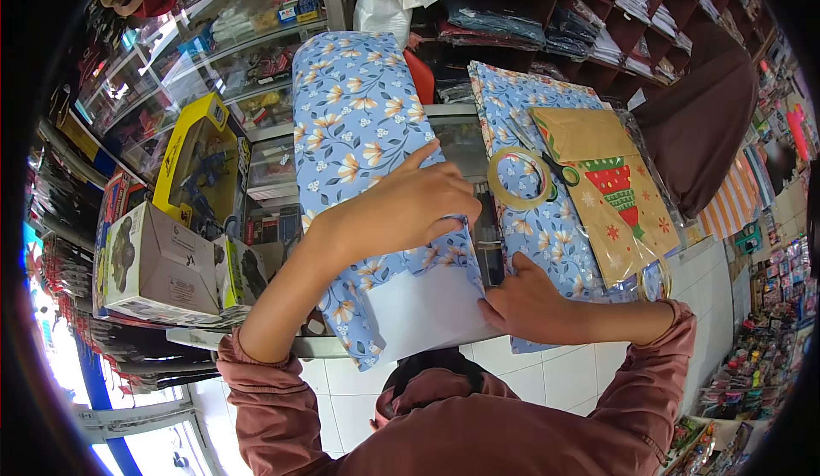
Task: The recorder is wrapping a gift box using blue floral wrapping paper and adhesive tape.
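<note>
A long parcel in blue floral wrapping paper (pixel 359 124) lies lengthwise before me on the glass counter. My left hand (pixel 423 200) is over its middle, the index finger stretched along the paper and the other fingers curled at the right edge, gripping a fold there. My right hand (pixel 522 293) is lower, fingertips pinching the paper's edge by the near end. Between my forearms the paper's plain white underside (pixel 423 313) shows. What is inside the parcel is hidden.
Folded floral sheets (pixel 538 239) lie to the right, bearing a clear tape roll (pixel 520 178), scissors (pixel 564 170) and a brown Christmas-print paper bag (pixel 608 200). Boxed toys (pixel 160 261) stand left, including a yellow window box (pixel 198 162). Brown cloth (pixel 698 124) is at far right.
</note>
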A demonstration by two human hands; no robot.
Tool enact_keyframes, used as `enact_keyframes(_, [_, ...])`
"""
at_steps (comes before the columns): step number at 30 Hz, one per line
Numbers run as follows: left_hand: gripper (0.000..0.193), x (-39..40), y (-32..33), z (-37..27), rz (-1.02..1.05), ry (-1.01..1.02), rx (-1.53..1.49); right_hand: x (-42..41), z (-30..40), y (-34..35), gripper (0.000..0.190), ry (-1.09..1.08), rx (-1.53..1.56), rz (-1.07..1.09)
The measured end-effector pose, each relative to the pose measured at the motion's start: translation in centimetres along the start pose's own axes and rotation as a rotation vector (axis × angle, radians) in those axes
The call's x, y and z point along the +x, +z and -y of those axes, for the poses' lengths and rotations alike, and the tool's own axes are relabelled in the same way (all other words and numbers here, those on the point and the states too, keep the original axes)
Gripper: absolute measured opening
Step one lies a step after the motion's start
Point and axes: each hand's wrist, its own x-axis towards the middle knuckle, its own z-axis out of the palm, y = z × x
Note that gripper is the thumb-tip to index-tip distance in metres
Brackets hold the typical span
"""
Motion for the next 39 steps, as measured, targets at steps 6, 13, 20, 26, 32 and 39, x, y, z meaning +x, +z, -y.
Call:
enact_keyframes(6, [0.013, 0.2, -0.2, -0.3, 0.029, 0.002, 0.008, -1.0, 0.3, 0.4, 0.034, -0.069, 0.041, -0.004])
enact_keyframes(13, [0.011, -0.2, -0.1, -0.5, 0.039, -0.011, -0.010, 0.5, 0.3, -5.9, 0.032, 0.092, 0.150, 0.206])
enact_keyframes(20, [0.012, 0.2, -0.2, -0.3, 0.009, -0.002, -0.037, 4.7, -1.4, -3.8, 0.028, 0.096, 0.076, -0.374])
enact_keyframes(26, [0.013, 0.1, -0.2, -0.3, 0.006, -0.010, -0.052, 2.4, -0.6, -1.2, 0.026, 0.043, 0.131, -0.258])
enact_keyframes(32, [0.015, 0.2, -0.4, -0.4, 0.045, -0.017, -0.032, -0.6, 0.0, 0.5, 0.032, -0.055, 0.089, -0.064])
enact_keyframes(39, [0.021, -0.2, 0.5, 0.0, -0.044, 0.025, -0.057, 0.5, 3.7, -5.5, 0.020, -0.175, -0.247, -0.244])
